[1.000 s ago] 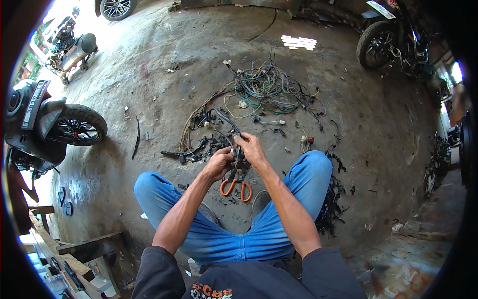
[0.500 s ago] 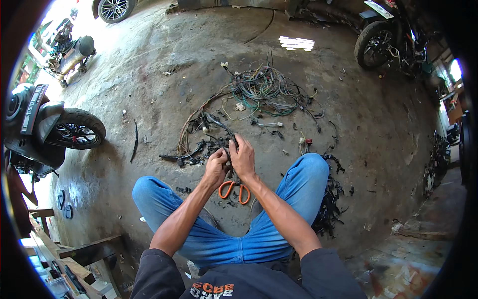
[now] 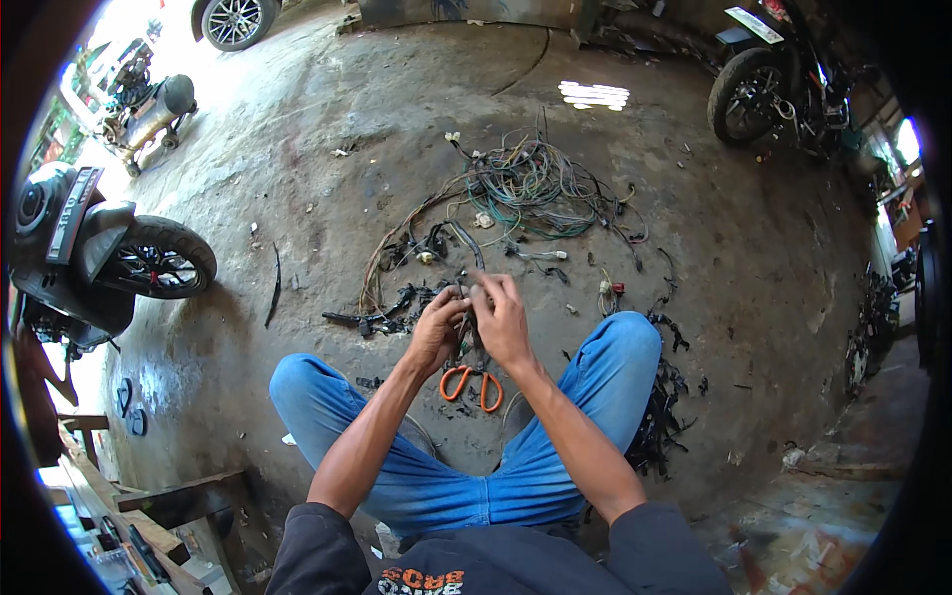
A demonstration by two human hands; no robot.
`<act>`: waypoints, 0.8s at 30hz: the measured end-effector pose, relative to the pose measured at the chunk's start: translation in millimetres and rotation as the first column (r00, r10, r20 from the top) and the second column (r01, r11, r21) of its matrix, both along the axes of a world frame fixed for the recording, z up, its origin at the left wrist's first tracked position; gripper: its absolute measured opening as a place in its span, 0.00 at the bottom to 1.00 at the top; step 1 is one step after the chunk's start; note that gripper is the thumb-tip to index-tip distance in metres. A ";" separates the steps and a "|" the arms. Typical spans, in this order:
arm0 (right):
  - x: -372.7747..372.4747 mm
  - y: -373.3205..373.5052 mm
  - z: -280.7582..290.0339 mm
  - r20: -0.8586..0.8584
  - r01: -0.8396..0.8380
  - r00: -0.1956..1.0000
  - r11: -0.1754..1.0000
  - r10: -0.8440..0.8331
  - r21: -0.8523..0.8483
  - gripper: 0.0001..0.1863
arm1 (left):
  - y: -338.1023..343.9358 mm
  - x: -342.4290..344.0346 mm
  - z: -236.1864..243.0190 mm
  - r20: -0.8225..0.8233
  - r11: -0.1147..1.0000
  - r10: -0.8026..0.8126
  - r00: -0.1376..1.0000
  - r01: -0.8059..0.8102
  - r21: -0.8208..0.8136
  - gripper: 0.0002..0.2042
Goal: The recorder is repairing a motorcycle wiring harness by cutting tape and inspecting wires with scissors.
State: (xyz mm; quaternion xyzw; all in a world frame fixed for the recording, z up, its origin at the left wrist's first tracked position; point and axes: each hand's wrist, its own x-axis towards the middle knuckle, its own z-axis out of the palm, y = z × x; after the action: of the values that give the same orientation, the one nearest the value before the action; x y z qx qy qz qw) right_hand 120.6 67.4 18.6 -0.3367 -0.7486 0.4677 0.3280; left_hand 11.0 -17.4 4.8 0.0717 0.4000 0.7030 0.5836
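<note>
Over the floor between my knees, my left hand [image 3: 437, 329] pinches a dark wiring harness [image 3: 465, 238], its fingers closed round it. My right hand [image 3: 503, 322] is right beside it, fingers bent and pressed on the same harness; its fingertips are slightly blurred. A black-sheathed length of the harness sticks out beyond my fingers toward the wire pile. Much of the gripped part is hidden by my hands. Just below them, scissors with orange loop handles [image 3: 472, 388] lie on the floor, their blades hidden under the harness.
Ahead lies a tangled heap of coloured wires [image 3: 540, 183]. Black connectors and sleeve pieces [image 3: 397, 307] lie left of my hands. Black scraps [image 3: 654, 421] are piled beside my right knee. Motorbikes stand at left [image 3: 159, 258] and far right [image 3: 751, 96].
My right hand has shifted slightly right and opened its grip a little, its fingers turned over the harness. The black-sheathed end has swung to the right. My left hand stays nearly in place.
</note>
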 end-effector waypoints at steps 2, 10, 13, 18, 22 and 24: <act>2.0 -8.0 5.3 -0.021 -0.030 0.999 0.999 0.031 0.033 0.16 | 1.5 -5.4 -4.3 0.051 0.999 0.036 0.998 -0.038 0.035 0.07; 1.4 -2.8 22.2 0.008 -0.038 0.999 0.997 0.038 0.062 0.12 | 4.8 -18.8 12.3 -0.111 0.999 0.053 0.992 -0.052 0.013 0.15; -2.6 -2.0 14.7 -0.003 -0.014 1.000 1.000 0.014 -0.020 0.08 | 8.4 -16.6 24.8 -0.235 0.999 -0.009 0.972 0.019 0.040 0.15; -12.3 -3.7 9.8 -0.080 0.140 0.987 0.990 -0.142 -0.032 0.06 | 13.3 -13.4 5.4 -0.183 0.994 0.104 0.978 -0.108 -0.010 0.12; -15.0 -1.8 7.5 -0.119 0.149 0.979 0.981 -0.164 -0.123 0.06 | 18.2 -9.3 -4.3 0.042 0.991 0.131 0.990 -0.129 -0.040 0.12; -14.7 -3.8 7.6 -0.155 0.168 0.960 0.925 -0.231 -0.341 0.06 | 18.2 -10.2 -3.5 0.056 0.994 0.083 0.995 -0.079 -0.070 0.11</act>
State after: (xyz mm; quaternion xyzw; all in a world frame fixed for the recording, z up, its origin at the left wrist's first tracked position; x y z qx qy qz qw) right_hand 105.9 63.6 26.2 -0.4140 -0.5880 0.5785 0.3849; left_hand 0.7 0.8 1.4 0.0149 0.4086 0.7141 0.5682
